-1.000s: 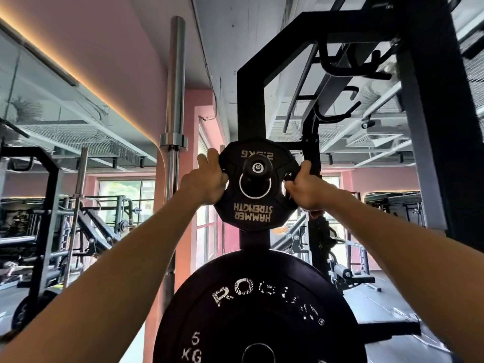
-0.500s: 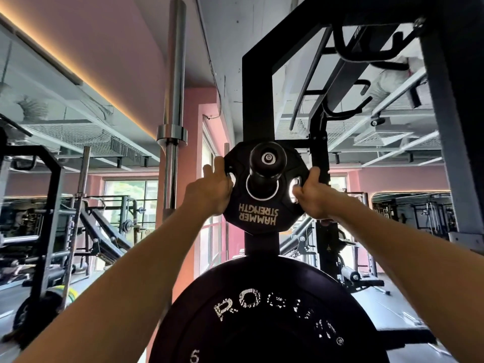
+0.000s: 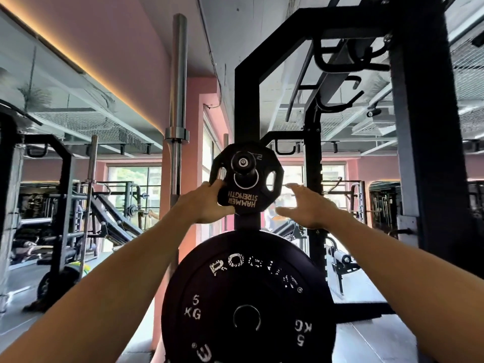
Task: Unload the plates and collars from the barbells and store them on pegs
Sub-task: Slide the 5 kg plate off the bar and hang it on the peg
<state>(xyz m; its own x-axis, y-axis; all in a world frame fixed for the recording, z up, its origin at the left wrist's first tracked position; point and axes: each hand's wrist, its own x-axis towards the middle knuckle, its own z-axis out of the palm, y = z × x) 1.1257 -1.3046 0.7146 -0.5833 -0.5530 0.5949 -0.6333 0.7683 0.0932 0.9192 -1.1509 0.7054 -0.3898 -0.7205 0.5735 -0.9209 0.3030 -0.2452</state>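
1. Pink walls, a grey ceiling with a warm strip light along its left edge, and bright windows at the back frame this gym.
2. Far left, a black rack stands with bars and equipment around it, partly blurred.
3. Left of centre, an upright silver barbell stands on end, its sleeve pointing at the ceiling.
4. Next comes the left hand, fingers spread and nearly straight, fingertips touching the lower left edge of the small plate.
5. At centre, the small plate, black with upside-down "HAMMER STRENGTH" lettering, hangs on the upper peg, which pokes through its centre hole from the black upright post.
6. Below it, on the same post, a large black bumper plate marked "ROGUE" and "5 KG" fills the lower middle; its own peg is hard to make out.
7. Just right of the small plate, the right hand hovers with fingers splayed and relaxed, apart from the plate's edge, holding nothing.
8. Far right, a thick black column of the near rack rises past curved hooks overhead.
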